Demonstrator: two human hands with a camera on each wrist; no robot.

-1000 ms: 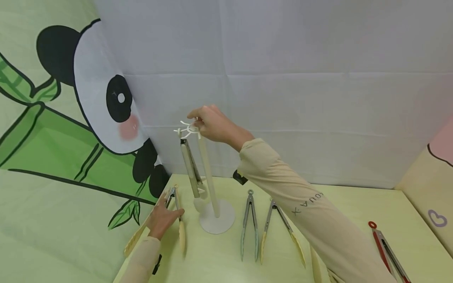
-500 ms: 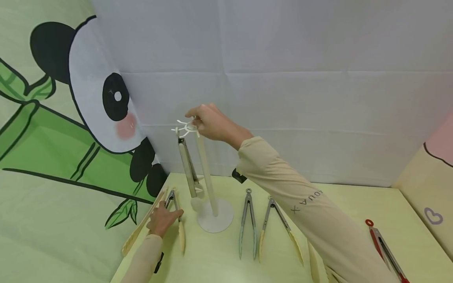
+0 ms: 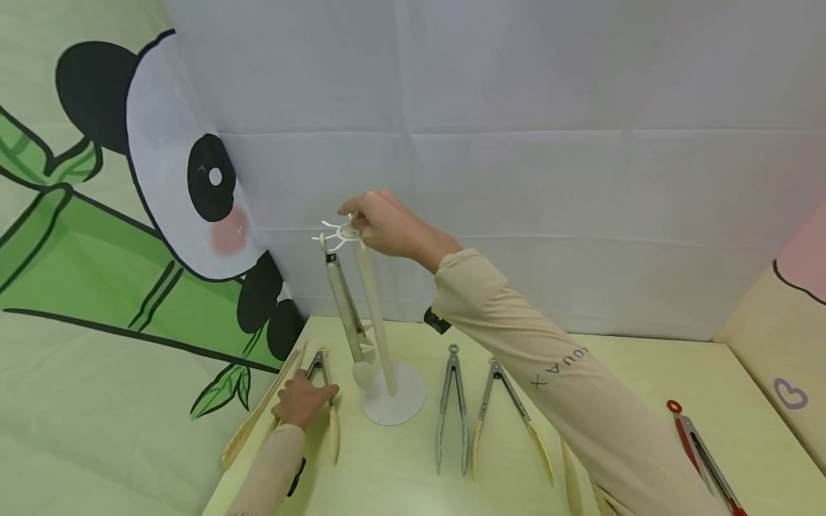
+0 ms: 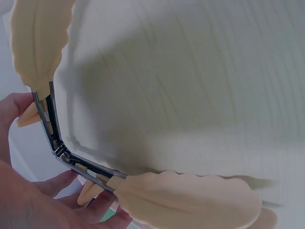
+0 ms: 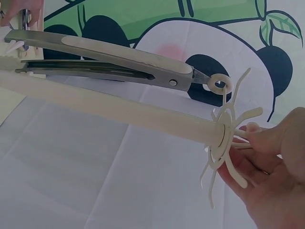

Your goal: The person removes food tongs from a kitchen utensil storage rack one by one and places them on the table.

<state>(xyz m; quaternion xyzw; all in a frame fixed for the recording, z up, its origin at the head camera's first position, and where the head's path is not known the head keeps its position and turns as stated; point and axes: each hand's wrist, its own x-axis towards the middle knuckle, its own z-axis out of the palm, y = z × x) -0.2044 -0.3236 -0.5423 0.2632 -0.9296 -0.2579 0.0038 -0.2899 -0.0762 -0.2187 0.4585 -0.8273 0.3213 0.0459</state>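
In the head view my left hand grips a pair of tongs with pale yellow scalloped tips, at the table's left side. The left wrist view shows those tongs spread wide, thumb at one arm and fingers at the other. My right hand pinches the hooked top of a white stand with a round base. From one hook hang metal tongs with a pale handle, held by their end ring. My right fingers are around the hooks, partly hidden behind them.
Mint-tipped tongs and yellow-tipped tongs lie right of the stand. Red-handled tongs lie at far right. A long pale scalloped object runs along the left edge. My right sleeve partly covers another pale object.
My left hand and its tongs have shifted slightly right and toward me in the last half second. The hanging tongs have swung a little right. My right hand stays at the stand's top.
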